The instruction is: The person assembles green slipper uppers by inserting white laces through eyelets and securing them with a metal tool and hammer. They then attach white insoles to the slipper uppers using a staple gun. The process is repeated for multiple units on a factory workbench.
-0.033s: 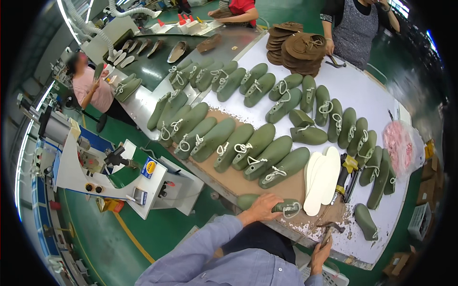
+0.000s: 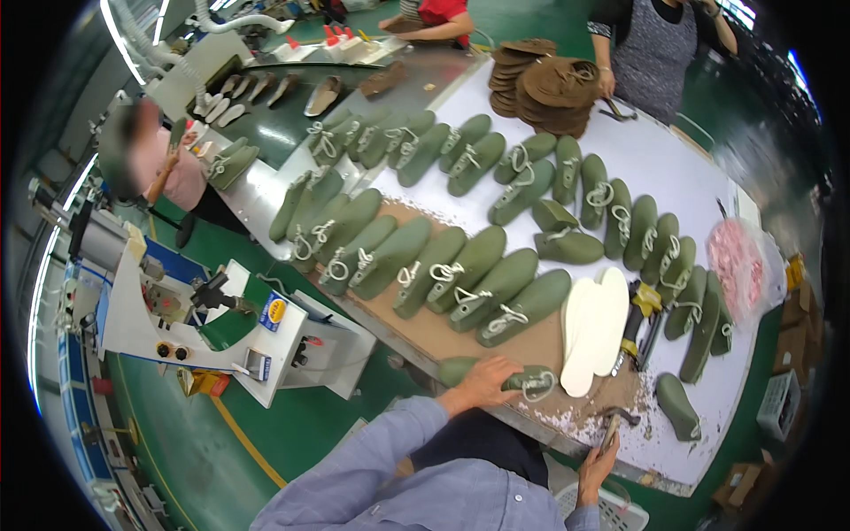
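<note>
My left hand (image 2: 482, 380) lies on top of a green shoe last (image 2: 534, 382) with a white lace loop, at the near edge of the brown board (image 2: 531, 341). My right hand (image 2: 595, 469) grips the handle of a small hammer (image 2: 613, 429), whose head rests on the table among pale scraps. Two white insoles (image 2: 595, 327) lie just beyond the last. A single green last (image 2: 677, 405) sits to the right of the hammer.
Rows of green lasts (image 2: 469, 265) with white laces cover the long white table (image 2: 655, 150). A stack of brown soles (image 2: 549, 80) and a pink bag (image 2: 735, 265) lie there too. A white machine (image 2: 221, 327) stands left. Other people (image 2: 655, 44) work around the table.
</note>
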### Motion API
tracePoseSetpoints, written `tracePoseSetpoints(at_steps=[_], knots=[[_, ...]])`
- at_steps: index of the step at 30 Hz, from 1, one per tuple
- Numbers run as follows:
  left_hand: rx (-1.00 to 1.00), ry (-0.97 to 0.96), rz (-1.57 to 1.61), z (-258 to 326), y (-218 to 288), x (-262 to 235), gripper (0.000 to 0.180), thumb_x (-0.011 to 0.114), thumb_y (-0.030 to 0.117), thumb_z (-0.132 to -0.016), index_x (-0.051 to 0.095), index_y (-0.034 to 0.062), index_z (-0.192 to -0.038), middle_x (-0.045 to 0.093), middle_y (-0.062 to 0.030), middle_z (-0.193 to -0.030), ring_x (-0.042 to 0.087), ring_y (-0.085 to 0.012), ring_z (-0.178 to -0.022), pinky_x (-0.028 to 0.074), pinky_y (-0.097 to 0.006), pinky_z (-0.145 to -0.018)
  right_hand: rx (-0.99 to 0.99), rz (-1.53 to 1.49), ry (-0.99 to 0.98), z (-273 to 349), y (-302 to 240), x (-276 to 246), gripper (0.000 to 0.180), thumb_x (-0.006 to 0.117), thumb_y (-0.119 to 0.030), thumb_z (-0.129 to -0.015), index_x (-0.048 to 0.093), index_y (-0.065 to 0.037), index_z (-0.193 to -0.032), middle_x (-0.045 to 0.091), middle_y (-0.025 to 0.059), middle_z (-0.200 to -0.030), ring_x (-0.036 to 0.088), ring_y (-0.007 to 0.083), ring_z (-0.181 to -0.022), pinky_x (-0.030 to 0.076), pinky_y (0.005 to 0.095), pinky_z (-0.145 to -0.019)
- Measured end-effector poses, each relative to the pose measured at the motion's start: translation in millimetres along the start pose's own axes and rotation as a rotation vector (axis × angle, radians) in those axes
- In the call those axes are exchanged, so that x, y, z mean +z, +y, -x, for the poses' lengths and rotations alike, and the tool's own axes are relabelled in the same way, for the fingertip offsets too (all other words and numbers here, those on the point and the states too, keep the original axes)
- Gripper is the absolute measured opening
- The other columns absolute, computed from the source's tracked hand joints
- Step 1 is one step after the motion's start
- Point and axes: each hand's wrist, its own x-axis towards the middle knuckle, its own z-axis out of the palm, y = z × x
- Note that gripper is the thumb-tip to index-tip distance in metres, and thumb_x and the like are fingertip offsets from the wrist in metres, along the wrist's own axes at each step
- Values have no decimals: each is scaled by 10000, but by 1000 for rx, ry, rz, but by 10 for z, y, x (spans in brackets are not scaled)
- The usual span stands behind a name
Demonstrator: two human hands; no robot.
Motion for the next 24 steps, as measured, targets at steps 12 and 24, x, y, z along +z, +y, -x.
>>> tracePoseSetpoints(at_steps=[12,24], knots=[[-9,-41,-17,-75,63,-58,503,886,201,-688,673,64,-1123,709,-110,-1115,668,-336,-1049,533,-440,-909,-106,-386,-250,-234,-1786,-540,505,531,-156,-1076,407,-62,-1557,596,27,-754,524,98,-613,493,277,-583],[-53,-110,-2,-45,55,-117,523,879,192,-692,656,63,-1147,703,-109,-1128,651,-331,-1084,518,-438,-935,174,-633,-207,-438,-1964,-544,507,492,-140,-1088,355,-114,-1576,486,-19,-661,443,49,-522,387,226,-451]])
